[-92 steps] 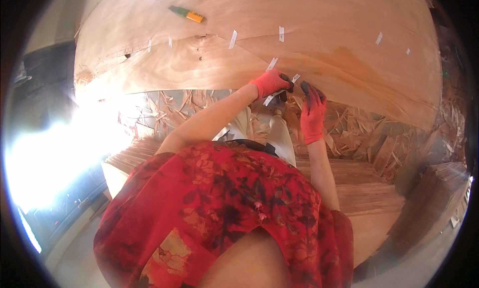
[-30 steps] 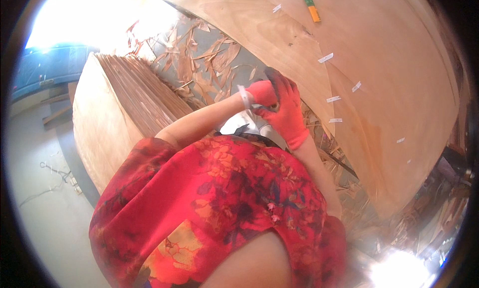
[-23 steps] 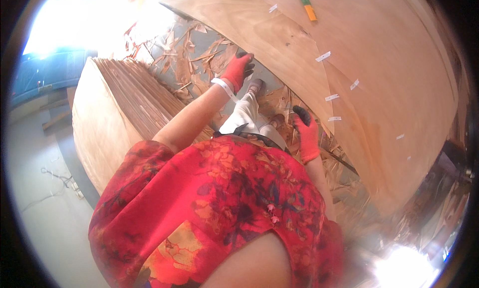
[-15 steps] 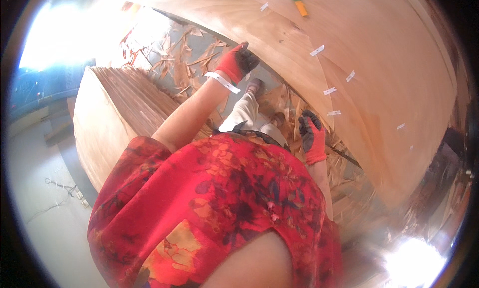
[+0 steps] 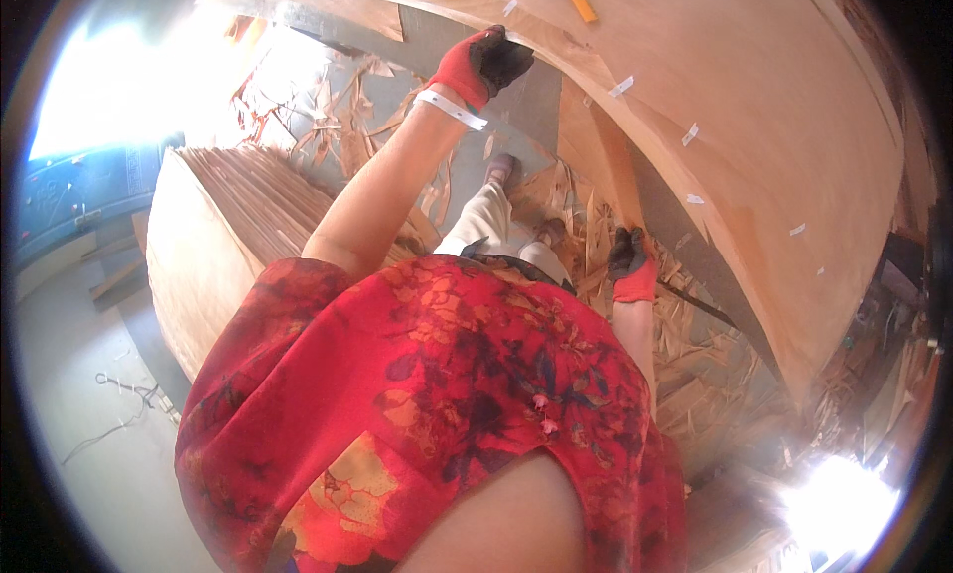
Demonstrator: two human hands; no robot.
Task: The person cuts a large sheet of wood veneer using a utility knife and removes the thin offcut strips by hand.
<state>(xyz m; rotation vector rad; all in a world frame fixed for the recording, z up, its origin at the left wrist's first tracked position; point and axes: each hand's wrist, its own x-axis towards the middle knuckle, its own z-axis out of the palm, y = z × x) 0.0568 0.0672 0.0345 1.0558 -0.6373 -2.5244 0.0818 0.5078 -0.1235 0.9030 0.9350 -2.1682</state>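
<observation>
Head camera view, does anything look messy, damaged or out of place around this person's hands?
Yes. Torn wood scraps litter the floor beneath the big veneer sheet, around the person's feet. The left hand reaches up to the sheet's edge; the right hand hangs low beside it.

Left hand (image 5: 483, 62), three seconds ago close beside the right hand (image 5: 629, 267) at the veneer sheet (image 5: 754, 127) edge, now reaches far up to that edge; right hand hangs low by the scraps (image 5: 715, 345). View has swung left.
</observation>
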